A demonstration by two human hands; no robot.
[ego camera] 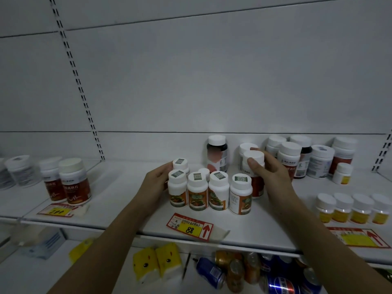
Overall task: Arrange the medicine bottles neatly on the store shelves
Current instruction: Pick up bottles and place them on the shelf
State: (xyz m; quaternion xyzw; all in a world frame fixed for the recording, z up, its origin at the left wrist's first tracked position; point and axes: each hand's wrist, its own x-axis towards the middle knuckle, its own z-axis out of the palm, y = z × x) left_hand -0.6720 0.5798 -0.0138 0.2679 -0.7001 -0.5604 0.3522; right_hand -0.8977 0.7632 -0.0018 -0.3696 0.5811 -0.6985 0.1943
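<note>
At frame centre, a left hand (156, 183) steadies the end of a row of orange-labelled medicine bottles (209, 193), while the right hand (268, 172) grips an upright red-labelled, white-capped bottle (255, 166) just behind the row's right end, nearest that hand.

Motion blur smears the label of the dark bottle (216, 153) at the shelf's back, and the right hand (266, 175) covers most of the red-labelled bottle (254, 162) it grips. The grey bottles (16, 170) at far left and the soda cans (254, 272) below run off the frame's edges; small print on the price tag (189, 227) is unreadable.
</note>
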